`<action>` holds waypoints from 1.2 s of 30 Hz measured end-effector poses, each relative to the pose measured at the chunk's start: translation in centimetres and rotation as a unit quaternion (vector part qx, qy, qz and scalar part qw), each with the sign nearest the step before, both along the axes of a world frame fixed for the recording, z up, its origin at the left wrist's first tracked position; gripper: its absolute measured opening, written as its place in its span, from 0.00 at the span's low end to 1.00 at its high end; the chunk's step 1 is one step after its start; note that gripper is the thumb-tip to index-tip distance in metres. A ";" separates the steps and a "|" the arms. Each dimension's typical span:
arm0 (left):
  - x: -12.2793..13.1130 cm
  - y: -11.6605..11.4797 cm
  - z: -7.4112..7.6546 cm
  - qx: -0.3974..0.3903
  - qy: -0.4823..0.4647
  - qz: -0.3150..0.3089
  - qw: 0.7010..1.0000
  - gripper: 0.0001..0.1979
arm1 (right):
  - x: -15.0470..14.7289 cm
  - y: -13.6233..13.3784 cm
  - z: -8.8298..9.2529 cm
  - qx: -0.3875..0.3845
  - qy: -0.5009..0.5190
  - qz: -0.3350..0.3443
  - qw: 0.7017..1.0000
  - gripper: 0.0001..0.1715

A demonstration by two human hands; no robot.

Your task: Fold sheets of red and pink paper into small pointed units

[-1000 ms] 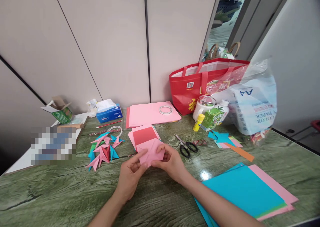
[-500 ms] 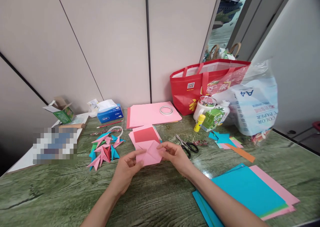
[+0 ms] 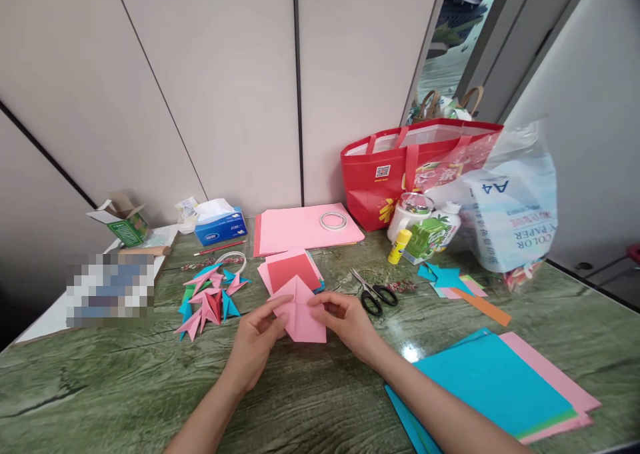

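Note:
A creased pink sheet of folding paper [image 3: 300, 321] is held up between both hands, its upper end coming to a point. My left hand [image 3: 257, 334] pinches its left edge between thumb and fingers. On the right edge, my right hand [image 3: 345, 317] grips it the same way. Just behind the sheet lies a small stack of pink and red paper squares [image 3: 295, 267], partly covered by it. To the left sits a pile of folded paper pieces [image 3: 205, 301] in pink, blue, green and red. Black-handled scissors [image 3: 375, 294] rest to the right of my right hand.
Blue and pink sheets [image 3: 485, 381] lie under my right forearm at front right. A yellow glue stick [image 3: 399, 247], a red bag [image 3: 367, 181] and a plastic paper bag [image 3: 515, 207] stand at back right. Large pink sheets [image 3: 295, 227] and a tissue box [image 3: 220, 227] lie along the wall.
The pink paper has been turned in my hands, so a point now faces away from me and a straight edge faces me. Both hands have shifted their hold slightly.

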State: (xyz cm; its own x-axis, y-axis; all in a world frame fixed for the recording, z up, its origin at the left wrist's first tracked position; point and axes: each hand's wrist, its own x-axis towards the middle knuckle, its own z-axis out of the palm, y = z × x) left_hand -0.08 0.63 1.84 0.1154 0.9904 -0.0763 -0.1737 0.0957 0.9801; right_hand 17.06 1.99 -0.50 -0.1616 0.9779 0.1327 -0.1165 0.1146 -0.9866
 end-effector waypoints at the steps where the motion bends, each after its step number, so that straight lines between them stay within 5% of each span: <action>1: 0.0 0.0 -0.1 -0.004 -0.007 0.000 1.000 0.16 | -0.1 0.0 0.0 0.013 -0.011 -0.003 1.000 0.09; 9: -0.2 0.4 -0.4 -0.009 -0.049 0.037 0.998 0.15 | 0.1 -0.6 0.5 0.040 -0.009 0.099 0.994 0.16; 14: -0.2 0.2 0.1 -0.025 -0.042 -0.003 0.999 0.20 | 0.2 -0.7 0.5 0.114 -0.089 0.074 0.987 0.17; 26: -0.5 0.2 0.0 -0.009 -0.017 -0.066 0.998 0.24 | 0.9 -0.4 1.0 0.127 -0.118 0.113 0.978 0.12; 36: 0.4 -0.3 0.1 0.003 -0.009 -0.084 0.996 0.29 | -0.5 -0.6 0.2 0.044 -0.055 0.002 0.998 0.12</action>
